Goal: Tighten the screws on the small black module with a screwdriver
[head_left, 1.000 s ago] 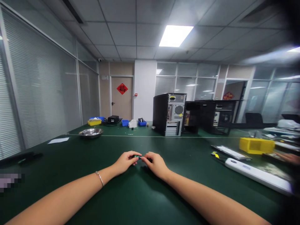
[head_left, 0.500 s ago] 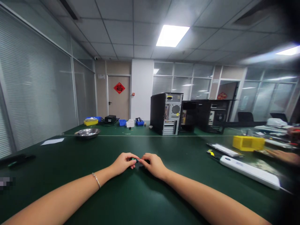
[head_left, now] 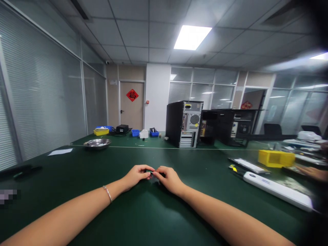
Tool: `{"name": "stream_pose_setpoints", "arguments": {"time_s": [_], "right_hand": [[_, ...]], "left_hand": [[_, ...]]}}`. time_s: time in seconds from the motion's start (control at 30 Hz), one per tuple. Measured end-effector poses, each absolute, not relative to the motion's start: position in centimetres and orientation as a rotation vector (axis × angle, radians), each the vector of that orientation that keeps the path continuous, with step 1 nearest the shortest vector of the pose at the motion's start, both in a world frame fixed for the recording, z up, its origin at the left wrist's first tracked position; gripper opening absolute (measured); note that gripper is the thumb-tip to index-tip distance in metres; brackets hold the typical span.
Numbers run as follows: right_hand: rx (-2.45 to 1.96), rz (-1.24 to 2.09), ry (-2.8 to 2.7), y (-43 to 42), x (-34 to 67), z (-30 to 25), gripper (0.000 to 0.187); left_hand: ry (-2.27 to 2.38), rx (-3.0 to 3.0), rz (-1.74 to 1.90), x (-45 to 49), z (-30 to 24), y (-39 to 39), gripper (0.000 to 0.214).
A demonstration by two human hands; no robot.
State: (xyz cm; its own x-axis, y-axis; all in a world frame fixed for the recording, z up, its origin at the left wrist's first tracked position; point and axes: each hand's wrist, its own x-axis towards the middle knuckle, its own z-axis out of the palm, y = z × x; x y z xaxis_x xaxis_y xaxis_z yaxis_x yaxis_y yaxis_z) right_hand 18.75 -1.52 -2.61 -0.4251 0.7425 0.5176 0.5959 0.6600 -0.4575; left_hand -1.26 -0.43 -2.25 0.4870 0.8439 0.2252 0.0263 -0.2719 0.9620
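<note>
Both my hands rest on the green table (head_left: 143,218) with fingertips meeting in the middle. My left hand (head_left: 136,176), with a thin bracelet on its wrist, and my right hand (head_left: 169,179) are each pinched on one small dark part (head_left: 151,173) held between them. The part shows a bit of green; most of it is hidden by my fingers.
A white power strip (head_left: 278,195), a flat grey device (head_left: 248,165) and a yellow bin (head_left: 276,158) lie to the right, where another person's hand (head_left: 311,172) shows. Black computer towers (head_left: 183,123) stand at the back. A metal bowl (head_left: 97,143) and paper (head_left: 60,152) are left.
My hands stay pinched together on the small part; only the camera view has shifted slightly.
</note>
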Motion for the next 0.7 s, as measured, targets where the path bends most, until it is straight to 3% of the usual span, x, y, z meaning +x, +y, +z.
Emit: {"name": "stream_pose_setpoints", "arguments": {"time_s": [0.5, 0.7], "right_hand": [[-1.185, 0.172, -2.135, -1.76, 18.57, -2.51, 0.025], [-1.177, 0.163, -2.117, -1.69, 18.59, -2.59, 0.024]], "left_hand": [[0.872, 1.596, 1.274, -1.41, -2.62, 0.37, 0.032], [0.908, 1.632, 1.248, -1.25, -3.03, 0.47, 0.036]]}}
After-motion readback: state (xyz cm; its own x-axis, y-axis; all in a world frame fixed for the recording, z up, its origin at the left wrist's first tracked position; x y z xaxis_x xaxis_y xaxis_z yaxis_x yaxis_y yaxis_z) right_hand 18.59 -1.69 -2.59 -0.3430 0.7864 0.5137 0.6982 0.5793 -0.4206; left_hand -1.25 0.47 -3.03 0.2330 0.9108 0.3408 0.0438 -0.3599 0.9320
